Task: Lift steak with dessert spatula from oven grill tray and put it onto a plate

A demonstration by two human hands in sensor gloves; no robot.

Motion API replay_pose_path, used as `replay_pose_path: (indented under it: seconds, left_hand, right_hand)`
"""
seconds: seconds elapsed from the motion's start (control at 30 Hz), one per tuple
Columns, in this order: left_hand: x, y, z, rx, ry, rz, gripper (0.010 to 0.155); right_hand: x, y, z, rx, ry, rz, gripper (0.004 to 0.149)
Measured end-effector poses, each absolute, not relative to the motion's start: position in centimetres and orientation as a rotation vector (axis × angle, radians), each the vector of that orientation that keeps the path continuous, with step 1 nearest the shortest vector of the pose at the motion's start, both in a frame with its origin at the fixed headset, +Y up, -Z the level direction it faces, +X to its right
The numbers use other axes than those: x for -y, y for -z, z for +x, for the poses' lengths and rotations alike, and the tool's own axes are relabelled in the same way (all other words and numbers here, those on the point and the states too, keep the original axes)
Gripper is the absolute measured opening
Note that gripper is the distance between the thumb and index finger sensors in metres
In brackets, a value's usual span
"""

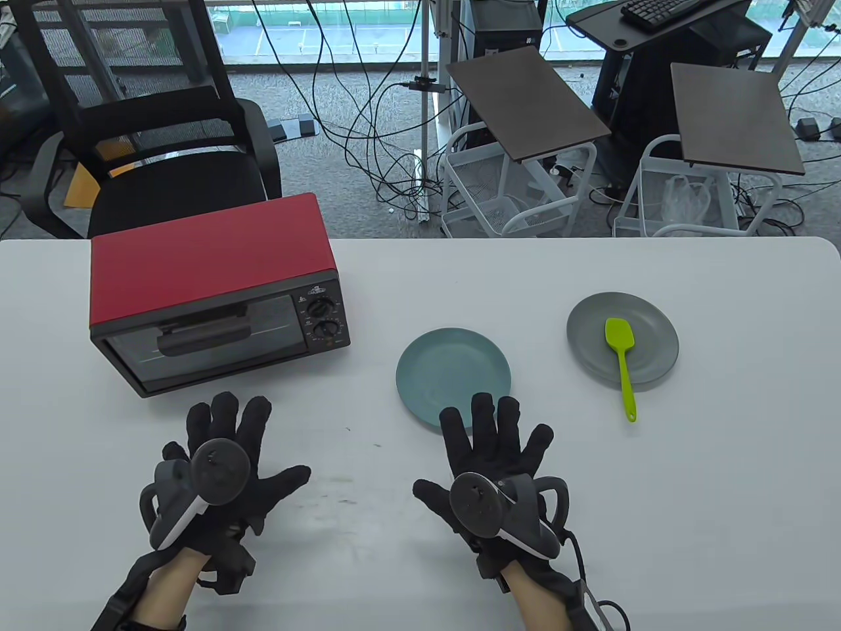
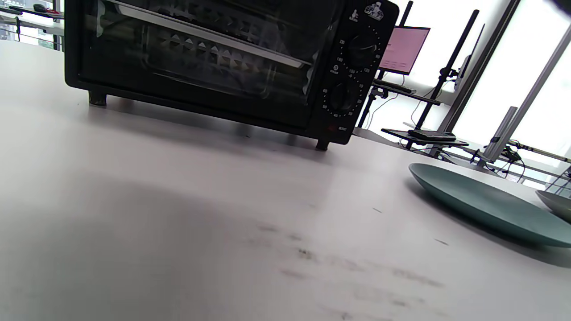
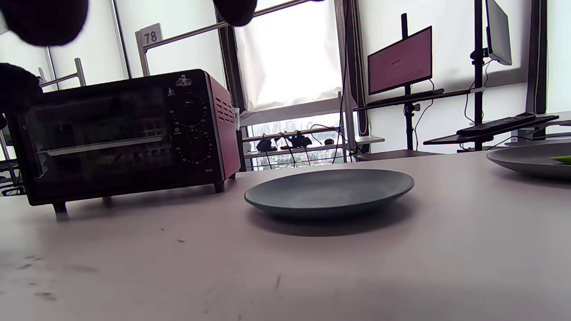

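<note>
Spatula [image 1: 621,358] whole in table view only.

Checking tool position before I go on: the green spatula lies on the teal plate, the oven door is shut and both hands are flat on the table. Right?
Not quite. In the table view the green spatula lies on the grey plate; the teal plate holds nothing. The rest stands.

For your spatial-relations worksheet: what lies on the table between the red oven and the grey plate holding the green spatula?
In the table view, the empty teal plate lies between the oven and the grey plate with the spatula.
</note>
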State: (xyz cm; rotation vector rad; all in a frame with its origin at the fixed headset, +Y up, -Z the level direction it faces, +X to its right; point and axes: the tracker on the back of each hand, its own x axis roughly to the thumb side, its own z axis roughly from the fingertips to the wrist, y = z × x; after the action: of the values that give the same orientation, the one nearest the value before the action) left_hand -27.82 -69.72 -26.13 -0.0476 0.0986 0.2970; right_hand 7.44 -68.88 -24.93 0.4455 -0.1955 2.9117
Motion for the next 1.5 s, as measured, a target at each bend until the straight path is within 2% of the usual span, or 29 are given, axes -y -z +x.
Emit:
replay_pose_path:
  seconds: [0.1,0.23,0.53,0.87,1.1,1.27,1.5]
  left_hand:
    - [69.4,26.9,-29.3,-0.169,-0.367,-0.073,0.106]
    - [69.2,27.9,-31.5,-0.248,-0.579,-0.081,0.104]
    - [68.2,29.4,-34.6,-0.413,-0.893,0.012,0.106]
    - [70.2,30.5,-37.5,-0.561,-1.162,0.003,0.107]
    - [71.9,32.1,-38.4,-0.543,-1.281,-0.104,0.109]
    - [72.9,33.1,-38.4,-0.527,-1.469,-0.102,0.105]
    - [72.9,34.8,-38.2,-0.519,-1.543,-0.099,0.096]
  right_hand:
    - [68.9,24.9,7.4,0.19,-2.908,0.449,0.097]
    - [68.9,24.9,7.5,0.19,-2.897,0.451,0.097]
    - [69.0,25.0,7.6,0.191,-2.882,0.449,0.097]
    - [69.0,25.0,7.7,0.183,-2.88,0.446,0.097]
    - [69.1,25.0,7.8,0.173,-2.881,0.439,0.097]
    - [69.1,25.2,8.0,0.164,-2.876,0.428,0.097]
    - [69.2,25.3,8.0,0.157,-2.872,0.426,0.096]
